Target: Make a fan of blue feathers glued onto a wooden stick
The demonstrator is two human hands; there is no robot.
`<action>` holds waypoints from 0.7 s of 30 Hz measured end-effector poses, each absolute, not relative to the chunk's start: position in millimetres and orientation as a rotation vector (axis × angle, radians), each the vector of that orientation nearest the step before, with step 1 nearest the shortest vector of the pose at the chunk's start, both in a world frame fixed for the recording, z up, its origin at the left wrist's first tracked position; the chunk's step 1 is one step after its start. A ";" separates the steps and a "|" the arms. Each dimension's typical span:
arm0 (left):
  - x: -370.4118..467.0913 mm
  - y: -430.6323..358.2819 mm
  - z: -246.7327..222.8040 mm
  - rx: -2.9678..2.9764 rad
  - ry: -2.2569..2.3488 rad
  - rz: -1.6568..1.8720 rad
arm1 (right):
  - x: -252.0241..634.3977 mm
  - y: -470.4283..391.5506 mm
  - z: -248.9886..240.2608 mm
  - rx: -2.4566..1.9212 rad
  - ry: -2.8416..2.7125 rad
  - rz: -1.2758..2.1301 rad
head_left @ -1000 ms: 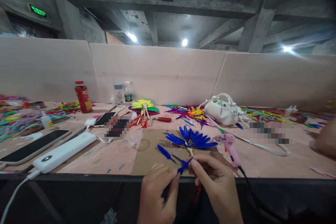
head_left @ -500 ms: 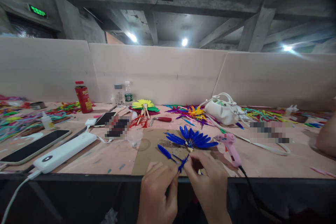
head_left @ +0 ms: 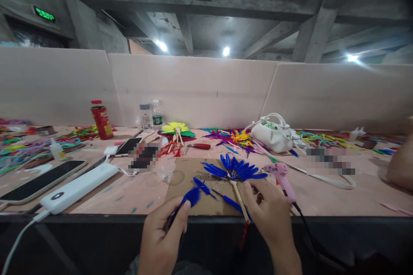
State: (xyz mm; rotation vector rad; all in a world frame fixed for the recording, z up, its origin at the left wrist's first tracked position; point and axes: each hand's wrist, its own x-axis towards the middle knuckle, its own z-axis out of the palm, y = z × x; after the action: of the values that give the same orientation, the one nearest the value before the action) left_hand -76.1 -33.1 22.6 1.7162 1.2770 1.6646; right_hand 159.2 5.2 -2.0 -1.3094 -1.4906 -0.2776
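My left hand (head_left: 164, 232) is closed, pinching a blue feather (head_left: 192, 197) between thumb and fingers above the table's front edge. My right hand (head_left: 269, 206) is beside the wooden stick (head_left: 240, 202) of a blue feather fan (head_left: 234, 169). Its fingers are curled with thumb and forefinger together; whatever may be between them is hidden. The fan lies spread on a brown cardboard sheet (head_left: 180, 172), its stick pointing toward me with red cord at the end. Loose blue feathers (head_left: 230, 203) lie on the cardboard between my hands.
Right of the fan rests a pink glue gun (head_left: 280, 174) with a black cord. A white handbag (head_left: 272, 133), yellow feather fan (head_left: 175, 128) and red-handled tool (head_left: 201, 146) lie farther back. Phones and a white power bank (head_left: 80, 187) are at left. Another person's arm (head_left: 402, 163) shows far right.
My hands have moved apart from their meeting point over the cardboard. The left went left with a blue feather; the right shifted right, uncovering the fan's stick and a loose feather.
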 end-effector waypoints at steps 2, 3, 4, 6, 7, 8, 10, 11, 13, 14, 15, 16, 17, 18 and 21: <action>-75.6 -28.5 16.9 1.691 1.272 1.655 | 157.8 12.2 -7.9 -1.350 -1.541 -0.319; -75.4 -26.8 14.3 1.676 1.270 1.644 | 157.4 15.7 -11.2 -1.359 -1.557 -0.327; -75.1 -25.6 12.2 1.661 1.268 1.630 | 157.1 18.8 -14.3 -1.363 -1.568 -0.326; -73.8 -23.8 9.6 1.653 1.269 1.588 | 156.3 23.4 -19.2 -1.359 -1.594 -0.298; -72.8 -23.0 9.1 1.660 1.269 1.569 | 156.0 24.8 -20.7 -1.359 -1.604 -0.286; -71.6 -22.2 8.9 1.672 1.269 1.555 | 155.6 25.5 -21.5 -1.361 -1.612 -0.276; -68.3 -20.3 8.8 1.699 1.258 1.540 | 154.9 25.3 -21.6 -1.371 -1.612 -0.274; -66.2 -19.1 8.4 1.707 1.243 1.533 | 154.5 24.7 -21.1 -1.376 -1.609 -0.281; -61.1 -16.5 6.9 1.683 1.188 1.522 | 153.3 23.2 -19.9 -1.385 -1.601 -0.305; -58.1 -15.0 5.8 1.656 1.144 1.503 | 152.5 22.5 -19.4 -1.388 -1.595 -0.321; -54.9 -13.4 4.7 1.621 1.092 1.480 | 151.7 22.1 -18.9 -1.389 -1.587 -0.338; -51.6 -11.7 3.7 1.584 1.038 1.459 | 150.9 21.8 -18.5 -1.388 -1.575 -0.358; -48.3 -9.7 3.0 1.554 0.979 1.432 | 150.5 21.8 -18.0 -1.384 -1.562 -0.378; -45.1 -7.3 2.5 1.531 0.921 1.405 | 150.5 21.9 -17.3 -1.376 -1.548 -0.398; -37.5 2.1 2.4 1.475 0.789 1.342 | 155.5 22.2 -13.8 -1.320 -1.501 -0.453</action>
State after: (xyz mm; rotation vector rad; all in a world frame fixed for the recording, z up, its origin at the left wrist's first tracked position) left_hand -37.5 2.1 2.4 1.4753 0.7892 1.3423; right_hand 155.5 22.2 -13.8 -1.3200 -1.5006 -0.4526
